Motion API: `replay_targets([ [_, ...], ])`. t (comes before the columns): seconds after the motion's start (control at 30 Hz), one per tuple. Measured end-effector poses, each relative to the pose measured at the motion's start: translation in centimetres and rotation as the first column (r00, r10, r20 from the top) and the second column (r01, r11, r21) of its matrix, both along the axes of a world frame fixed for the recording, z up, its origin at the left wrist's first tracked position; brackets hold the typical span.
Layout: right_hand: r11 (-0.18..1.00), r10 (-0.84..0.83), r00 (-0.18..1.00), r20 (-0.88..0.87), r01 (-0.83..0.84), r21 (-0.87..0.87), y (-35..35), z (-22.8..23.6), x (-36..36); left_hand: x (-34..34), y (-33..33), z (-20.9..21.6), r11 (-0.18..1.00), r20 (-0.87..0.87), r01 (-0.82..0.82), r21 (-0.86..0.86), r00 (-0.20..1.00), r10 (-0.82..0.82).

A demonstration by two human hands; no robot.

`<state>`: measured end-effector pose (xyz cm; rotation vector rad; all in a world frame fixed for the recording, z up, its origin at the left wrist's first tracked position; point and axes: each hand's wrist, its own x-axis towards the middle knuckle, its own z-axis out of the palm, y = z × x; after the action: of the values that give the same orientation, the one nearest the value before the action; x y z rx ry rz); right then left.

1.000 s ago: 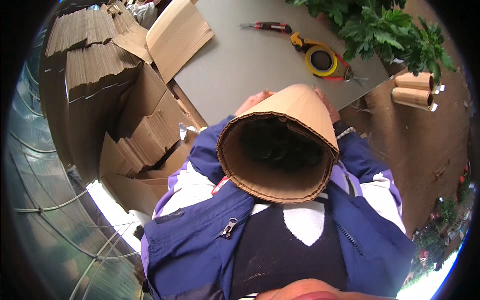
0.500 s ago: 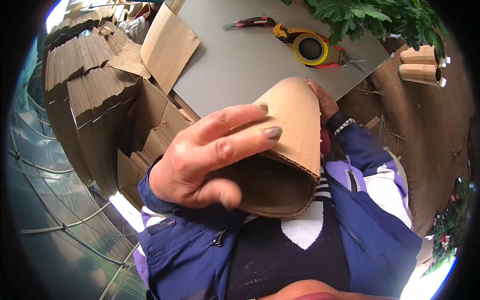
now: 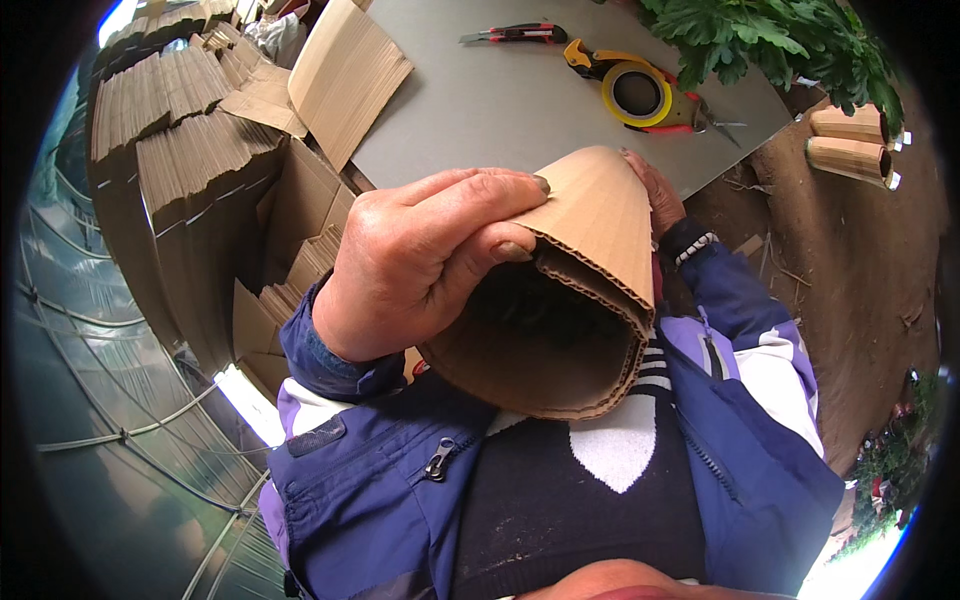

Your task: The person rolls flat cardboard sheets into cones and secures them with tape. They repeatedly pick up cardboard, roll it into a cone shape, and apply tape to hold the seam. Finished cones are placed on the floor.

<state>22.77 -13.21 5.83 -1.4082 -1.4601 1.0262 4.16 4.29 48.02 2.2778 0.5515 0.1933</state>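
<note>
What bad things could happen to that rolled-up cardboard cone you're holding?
1. The cardboard cone is kept rolled only by the left hand at its wide mouth and the right hand at the far end. If either slips, it may spring open.
2. The left fingers press on the corrugated rim, which could get crushed or creased.
3. The tape roll lies apart on the grey board, so reaching for it might loosen the roll.

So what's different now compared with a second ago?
The left hand came up and gripped the rim of the rolled cardboard cone, which it was not touching before. The right hand stays behind the cone's narrow end. The tape dispenser and utility knife lie unmoved on the grey board.
</note>
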Motion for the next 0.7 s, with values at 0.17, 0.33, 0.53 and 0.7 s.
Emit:
replay_targets([
  [0.17, 1.000, 0.022, 0.967, 0.253, -0.024, 0.008, 0.5, 2.2, 0.3, -2.9, 0.9, -0.4, 0.990, -0.056, -0.083, -0.115, 0.995, 0.077],
  [0.33, 0.996, 0.057, 0.902, 0.428, -0.079, 0.033, 2.7, 6.7, -0.2, -13.1, 1.4, -3.7, 0.735, 0.129, -0.323, -0.596, 0.865, 0.485],
  [0.53, 0.966, 0.246, 0.732, 0.635, -0.235, -0.105, 7.5, 12.4, -4.0, -31.6, -1.4, -13.2, 0.364, 0.077, -0.520, -0.773, 0.493, 0.867],
  [0.7, 0.901, 0.385, 0.505, 0.772, -0.386, -0.197, 9.6, 14.6, -8.6, -41.6, -6.8, -20.8, -0.060, -0.269, -0.441, -0.895, 0.429, 0.863],
])
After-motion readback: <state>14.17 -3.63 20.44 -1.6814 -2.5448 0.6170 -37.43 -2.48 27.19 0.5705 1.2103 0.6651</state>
